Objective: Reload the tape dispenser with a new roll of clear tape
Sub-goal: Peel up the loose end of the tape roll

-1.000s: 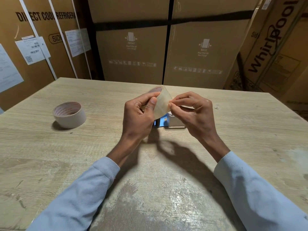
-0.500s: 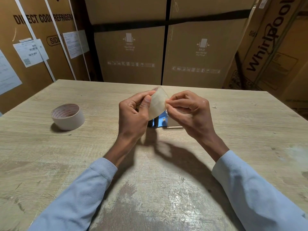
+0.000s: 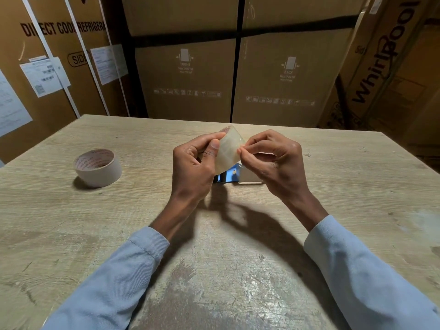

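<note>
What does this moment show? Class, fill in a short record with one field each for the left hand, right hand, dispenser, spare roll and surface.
left hand: left hand holds the clear tape roll above the table
right hand: right hand pinches the roll's edge with its fingertips
dispenser: tape dispenser on the table behind the hands, mostly hidden, blue part showing
spare roll: beige tape roll lying flat, to the left, untouched
surface: worn wooden table

- Roll of clear tape point(image 3: 229, 148): pale, translucent, held above the table, tilted on edge between both hands.
- Tape dispenser point(image 3: 240, 174): blue and white, resting on the table directly below the roll, largely hidden by hands.
</note>
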Demonstrator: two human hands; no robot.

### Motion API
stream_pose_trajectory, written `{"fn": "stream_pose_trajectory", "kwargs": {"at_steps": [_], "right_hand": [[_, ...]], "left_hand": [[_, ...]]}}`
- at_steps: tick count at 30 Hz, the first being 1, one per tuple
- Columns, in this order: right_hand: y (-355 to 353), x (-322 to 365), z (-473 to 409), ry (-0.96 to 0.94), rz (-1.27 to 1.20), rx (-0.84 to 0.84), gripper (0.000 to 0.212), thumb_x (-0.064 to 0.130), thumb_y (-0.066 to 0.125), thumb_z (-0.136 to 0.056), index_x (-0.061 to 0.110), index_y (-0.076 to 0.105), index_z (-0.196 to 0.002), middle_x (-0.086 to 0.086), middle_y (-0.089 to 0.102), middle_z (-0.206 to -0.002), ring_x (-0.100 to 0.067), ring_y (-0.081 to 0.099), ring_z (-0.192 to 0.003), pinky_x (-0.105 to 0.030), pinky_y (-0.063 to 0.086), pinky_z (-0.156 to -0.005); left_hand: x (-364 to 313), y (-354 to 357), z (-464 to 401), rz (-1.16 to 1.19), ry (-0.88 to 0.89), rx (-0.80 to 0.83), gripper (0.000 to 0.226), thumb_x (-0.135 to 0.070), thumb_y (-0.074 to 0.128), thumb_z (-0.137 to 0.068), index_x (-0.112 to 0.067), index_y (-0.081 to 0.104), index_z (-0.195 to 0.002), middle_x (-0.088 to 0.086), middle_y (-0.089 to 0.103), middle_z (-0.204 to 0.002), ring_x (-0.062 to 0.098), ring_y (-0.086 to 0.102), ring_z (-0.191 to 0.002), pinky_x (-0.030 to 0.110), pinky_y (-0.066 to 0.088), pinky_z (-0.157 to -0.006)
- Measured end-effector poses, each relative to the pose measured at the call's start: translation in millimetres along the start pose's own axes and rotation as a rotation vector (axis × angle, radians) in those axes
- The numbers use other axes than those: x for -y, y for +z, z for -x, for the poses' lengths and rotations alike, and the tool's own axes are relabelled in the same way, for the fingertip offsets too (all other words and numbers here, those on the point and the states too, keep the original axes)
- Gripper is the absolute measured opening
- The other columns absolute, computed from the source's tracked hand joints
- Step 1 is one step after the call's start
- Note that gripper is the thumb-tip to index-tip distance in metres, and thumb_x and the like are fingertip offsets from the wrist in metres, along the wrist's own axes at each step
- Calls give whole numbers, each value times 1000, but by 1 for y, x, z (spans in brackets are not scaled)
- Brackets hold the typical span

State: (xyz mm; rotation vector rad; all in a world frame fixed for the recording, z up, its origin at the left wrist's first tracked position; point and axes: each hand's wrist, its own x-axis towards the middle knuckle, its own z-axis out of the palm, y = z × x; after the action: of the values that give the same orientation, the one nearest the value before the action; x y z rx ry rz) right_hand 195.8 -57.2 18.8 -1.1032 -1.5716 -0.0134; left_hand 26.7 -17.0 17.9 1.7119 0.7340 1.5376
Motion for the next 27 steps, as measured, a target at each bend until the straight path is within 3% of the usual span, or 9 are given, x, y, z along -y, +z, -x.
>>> {"fn": "stream_pose_trajectory", "kwargs": {"at_steps": [6, 11, 20, 27], "right_hand": [[-1, 1, -2, -16, 35, -28, 6, 11, 79, -84, 5, 77, -82, -6, 70, -80, -12, 68, -72, -33, 60, -61], [1, 2, 0, -41, 103, -23, 27, 27, 86, -79, 4, 73, -84, -5, 68, -84, -13, 69, -73, -30, 60, -61], [2, 4, -1, -22, 90, -65, 12, 11, 78, -84, 3, 76, -77, -6, 68, -76, -11, 65, -66, -24, 56, -58], [0, 4, -4, 57, 68, -50, 11, 11, 72, -88, 4, 75, -80, -3, 69, -80, -12, 68, -72, -28, 59, -64]], "left_hand": [[2, 2, 1, -17, 22, -11, 22, -9, 55, -100, -4, 72, -114, 7, 73, -113, 15, 69, -104, 19, 56, -79], [3, 4, 1, -18, 16, -8, 22, -10, 56, -99, -5, 71, -116, 6, 73, -115, 14, 70, -104, 22, 59, -79], [4, 5, 2, -2, 8, -3, 23, -9, 57, -99, -3, 70, -116, 9, 72, -117, 18, 69, -108, 20, 58, -80], [4, 6, 1, -52, 49, 1, 25, -11, 55, -100, -4, 70, -119, 7, 71, -120, 16, 67, -111, 23, 58, -83]]}}
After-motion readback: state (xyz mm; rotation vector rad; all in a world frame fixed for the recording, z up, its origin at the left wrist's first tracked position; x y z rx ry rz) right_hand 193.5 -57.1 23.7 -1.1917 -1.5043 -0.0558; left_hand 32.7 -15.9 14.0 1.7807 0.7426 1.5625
